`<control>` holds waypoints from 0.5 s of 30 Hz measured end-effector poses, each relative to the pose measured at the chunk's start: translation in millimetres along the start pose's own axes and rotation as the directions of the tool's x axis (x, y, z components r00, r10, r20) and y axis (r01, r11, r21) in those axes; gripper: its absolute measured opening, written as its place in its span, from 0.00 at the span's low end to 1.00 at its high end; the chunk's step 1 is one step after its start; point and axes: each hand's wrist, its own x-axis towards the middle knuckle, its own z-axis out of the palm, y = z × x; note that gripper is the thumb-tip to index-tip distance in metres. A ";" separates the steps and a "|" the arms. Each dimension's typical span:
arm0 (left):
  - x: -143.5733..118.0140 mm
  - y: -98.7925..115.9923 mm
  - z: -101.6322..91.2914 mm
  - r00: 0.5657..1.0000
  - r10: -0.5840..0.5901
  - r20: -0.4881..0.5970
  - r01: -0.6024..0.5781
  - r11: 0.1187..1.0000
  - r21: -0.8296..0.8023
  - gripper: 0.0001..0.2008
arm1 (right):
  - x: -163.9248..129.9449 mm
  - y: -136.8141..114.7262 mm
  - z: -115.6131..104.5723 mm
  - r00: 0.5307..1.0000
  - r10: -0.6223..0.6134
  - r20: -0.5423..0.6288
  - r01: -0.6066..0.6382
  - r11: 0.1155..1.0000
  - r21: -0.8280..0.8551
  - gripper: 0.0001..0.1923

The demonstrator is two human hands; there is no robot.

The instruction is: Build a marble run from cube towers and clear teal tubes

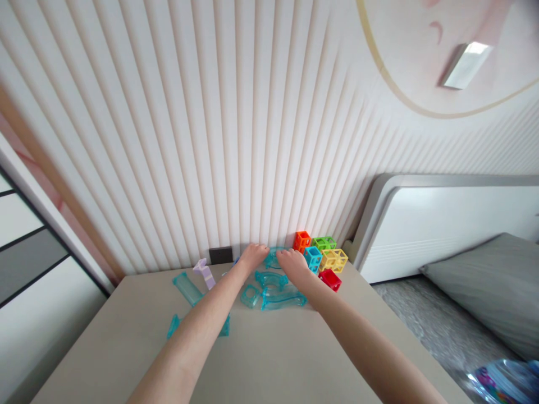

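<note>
My left hand (255,255) and my right hand (293,261) reach to the back of the table, close to the wall. Between them is a translucent teal plastic track piece (274,258), and the curled fingers of both hands close on its two sides. Just in front lie a curved teal piece (272,279), a longer teal track piece (284,300) and a small teal piece with a round hole (250,296). Right of my right hand stand open cube blocks: orange (302,241), blue (312,258), green (324,243), yellow (334,260) and red (330,279).
Left of my arms lie a straight teal track (187,288) and a lilac piece (204,274); my left forearm partly covers another teal piece (224,326). A black socket plate (221,255) sits on the ribbed wall (252,123). A bed with a grey pillow (484,292) adjoins the table's right.
</note>
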 end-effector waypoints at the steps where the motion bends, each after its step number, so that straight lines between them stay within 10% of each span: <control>1: -0.1 -0.3 0.9 1.000 0.004 -0.006 -0.004 1.000 -0.003 0.17 | -3.2 -0.7 -4.0 1.000 -0.009 -0.019 0.009 1.000 -0.003 0.09; 8: 0.6 -3.1 8.6 1.000 0.010 -0.030 -0.010 1.000 -0.009 0.16 | -73.1 -15.9 -21.8 0.973 -0.132 -0.188 0.136 0.991 0.006 0.07; 15: 0.6 -4.5 6.5 1.000 0.001 -0.021 -0.001 0.999 -0.034 0.16 | -172.2 -29.0 20.9 0.816 -0.131 -0.564 0.305 0.925 0.227 0.13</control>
